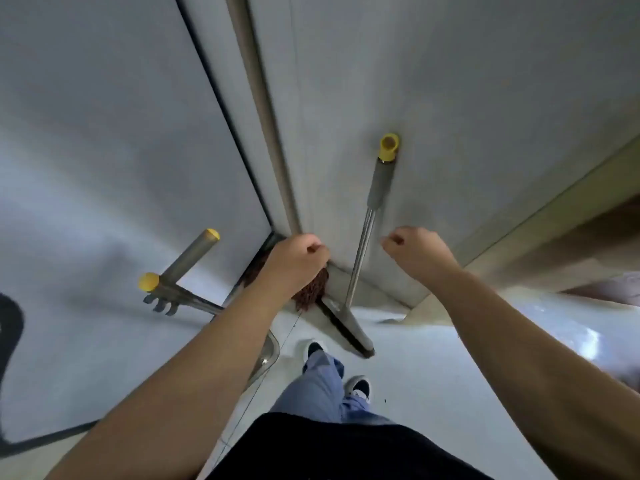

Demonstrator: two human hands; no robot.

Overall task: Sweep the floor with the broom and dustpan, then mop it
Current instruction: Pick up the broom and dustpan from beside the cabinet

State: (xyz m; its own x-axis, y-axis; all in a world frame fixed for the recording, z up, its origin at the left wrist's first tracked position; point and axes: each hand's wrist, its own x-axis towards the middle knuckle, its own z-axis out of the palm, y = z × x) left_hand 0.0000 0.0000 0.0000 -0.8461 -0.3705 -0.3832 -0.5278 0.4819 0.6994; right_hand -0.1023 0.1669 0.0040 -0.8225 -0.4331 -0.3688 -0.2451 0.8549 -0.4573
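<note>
A long grey mop handle (263, 109) runs down the wall corner into my left hand (294, 261), which is closed around its lower part. The brown stringy mop head (313, 291) rests on the floor just under that hand. A broom (362, 251) with a yellow cap and grey grip leans upright against the wall, its flat dark head (349, 329) on the floor. My right hand (417, 252) is a loose fist just right of the broom's metal shaft, apart from it. A metal dustpan (268, 355) with yellow-capped handles (188, 258) stands at the left, partly hidden by my left forearm.
I stand close to a corner of grey wall panels. A dark door edge (221, 109) runs down on the left. My feet in dark shoes (358, 388) are on the pale glossy floor (433, 368). A beige ledge (554, 237) crosses at the right.
</note>
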